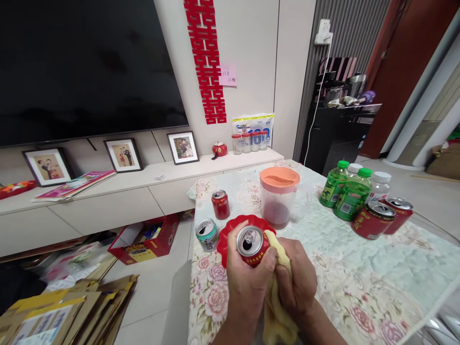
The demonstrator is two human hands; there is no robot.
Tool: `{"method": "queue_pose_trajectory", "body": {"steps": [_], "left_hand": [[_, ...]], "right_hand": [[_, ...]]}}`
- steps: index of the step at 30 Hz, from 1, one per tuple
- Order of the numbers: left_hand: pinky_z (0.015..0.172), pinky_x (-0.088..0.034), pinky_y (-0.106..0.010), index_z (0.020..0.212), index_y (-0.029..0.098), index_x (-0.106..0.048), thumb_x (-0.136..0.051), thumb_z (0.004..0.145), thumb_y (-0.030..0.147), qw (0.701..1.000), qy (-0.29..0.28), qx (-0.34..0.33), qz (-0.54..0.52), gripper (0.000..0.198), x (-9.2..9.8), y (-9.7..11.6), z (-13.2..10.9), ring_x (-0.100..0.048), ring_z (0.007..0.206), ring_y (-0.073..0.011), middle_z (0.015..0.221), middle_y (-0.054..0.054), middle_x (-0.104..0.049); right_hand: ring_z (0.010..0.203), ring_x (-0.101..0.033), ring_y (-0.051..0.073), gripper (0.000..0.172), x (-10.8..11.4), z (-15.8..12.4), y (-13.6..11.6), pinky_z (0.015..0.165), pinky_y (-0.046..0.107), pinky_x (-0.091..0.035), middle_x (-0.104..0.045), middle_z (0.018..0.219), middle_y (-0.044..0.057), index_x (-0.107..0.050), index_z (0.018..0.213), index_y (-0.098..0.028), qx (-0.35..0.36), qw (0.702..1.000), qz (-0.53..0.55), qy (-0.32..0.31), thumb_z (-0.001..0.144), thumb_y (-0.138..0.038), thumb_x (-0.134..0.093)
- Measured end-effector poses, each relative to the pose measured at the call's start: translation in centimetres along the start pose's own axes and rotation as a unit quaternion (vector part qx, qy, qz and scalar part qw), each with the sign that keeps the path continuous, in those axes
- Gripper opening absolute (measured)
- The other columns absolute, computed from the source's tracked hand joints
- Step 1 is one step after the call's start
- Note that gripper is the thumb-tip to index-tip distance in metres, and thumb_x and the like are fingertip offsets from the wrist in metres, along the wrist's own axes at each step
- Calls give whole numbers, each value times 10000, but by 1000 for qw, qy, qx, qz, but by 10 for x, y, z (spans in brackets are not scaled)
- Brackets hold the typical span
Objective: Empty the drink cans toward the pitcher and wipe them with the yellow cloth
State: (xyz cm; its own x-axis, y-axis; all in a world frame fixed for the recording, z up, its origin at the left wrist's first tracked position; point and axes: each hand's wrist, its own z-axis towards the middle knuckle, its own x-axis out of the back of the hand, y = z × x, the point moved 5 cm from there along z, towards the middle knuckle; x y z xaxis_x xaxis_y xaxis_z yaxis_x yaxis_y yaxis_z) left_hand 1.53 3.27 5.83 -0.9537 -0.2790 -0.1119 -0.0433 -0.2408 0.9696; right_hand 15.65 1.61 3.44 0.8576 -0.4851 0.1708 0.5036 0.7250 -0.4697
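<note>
My left hand (pixel 244 282) is wrapped round an opened red drink can (pixel 257 257), tilted so its silver top faces me. Bunched in my right hand (pixel 299 273) is a yellow cloth (pixel 278 299), pressed against the can's right side and hanging down below. Under and behind the held can lies a red scalloped dish (pixel 226 239), partly hidden by my left hand. Just left of the dish stands an opened teal can (pixel 207 235). Behind that one is a small red can (pixel 220 205), upright and also opened.
A clear tub with an orange lid (pixel 279 179) stands behind the dish. To the right are green-capped bottles (pixel 354 195), white-capped bottles and two red cans (pixel 373 221). A flowered tablecloth (pixel 215 297) covers the table. Flattened cardboard (pixel 89 311) and a red box (pixel 158 239) lie on the floor.
</note>
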Motion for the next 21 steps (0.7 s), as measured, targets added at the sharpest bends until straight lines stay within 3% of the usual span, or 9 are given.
{"method": "queue_pose_trajectory", "body": {"steps": [2, 5, 7, 9, 12, 16, 21], "left_hand": [[958, -647, -443, 1245, 216, -607, -866, 726, 376, 1000, -15, -1, -14, 601, -2, -4, -5, -781, 1036, -286, 1150, -103, -777], [910, -648, -406, 1248, 223, -605, -881, 724, 374, 999, -39, -14, -27, 611, -2, -9, -11, -774, 987, -270, 1120, -82, -767], [854, -647, -384, 1250, 235, -604, -883, 724, 361, 998, -58, -25, -29, 609, 0, -11, -14, -761, 930, -255, 1084, -58, -755], [849, -640, -382, 1262, 246, -610, -888, 716, 324, 996, -84, -34, -14, 617, 1, -11, -14, -749, 923, -252, 1090, -49, -748], [922, -629, -416, 1248, 254, -653, -903, 658, 241, 988, -133, -72, 20, 641, 0, -3, -13, -738, 1022, -290, 1139, -59, -748], [989, -599, -440, 1182, 264, -706, -872, 621, 145, 972, -182, -135, 55, 598, -4, 9, -7, -723, 1084, -307, 1125, -55, -754], [959, -610, -455, 1198, 256, -720, -907, 638, 212, 966, -205, -147, 54, 592, -4, 10, 0, -741, 1041, -314, 1129, -68, -759]], "right_hand": [[1086, -719, 204, 343, 0, 3, -1, 968, 314, -566, -776, 1219, 64, -720, 1359, -245, -14, 1000, 21, -2, 1073, -298, -538], [1087, -746, 202, 334, -5, 6, 9, 949, 299, -586, -789, 1194, 38, -747, 1305, -288, -150, 979, 140, -22, 1132, -374, -474], [1056, -769, 233, 342, -14, 4, 17, 905, 320, -608, -807, 1147, 47, -769, 1242, -277, -275, 927, 251, -43, 1124, -471, -513], [997, -773, 265, 368, -23, -1, 23, 864, 354, -615, -813, 1101, 66, -770, 1203, -250, -388, 852, 349, -48, 1078, -550, -596], [862, -734, 253, 380, -32, -8, 31, 799, 368, -598, -800, 1019, 71, -759, 1115, -227, -483, 762, 429, -41, 1006, -586, -700], [798, -693, 240, 390, -38, -14, 43, 808, 382, -586, -763, 907, 47, -720, 937, -239, -502, 743, 440, -46, 954, -628, -738], [797, -681, 235, 384, -39, -16, 51, 825, 380, -572, -766, 921, 37, -739, 919, -260, -511, 739, 434, -68, 936, -643, -755]]}}
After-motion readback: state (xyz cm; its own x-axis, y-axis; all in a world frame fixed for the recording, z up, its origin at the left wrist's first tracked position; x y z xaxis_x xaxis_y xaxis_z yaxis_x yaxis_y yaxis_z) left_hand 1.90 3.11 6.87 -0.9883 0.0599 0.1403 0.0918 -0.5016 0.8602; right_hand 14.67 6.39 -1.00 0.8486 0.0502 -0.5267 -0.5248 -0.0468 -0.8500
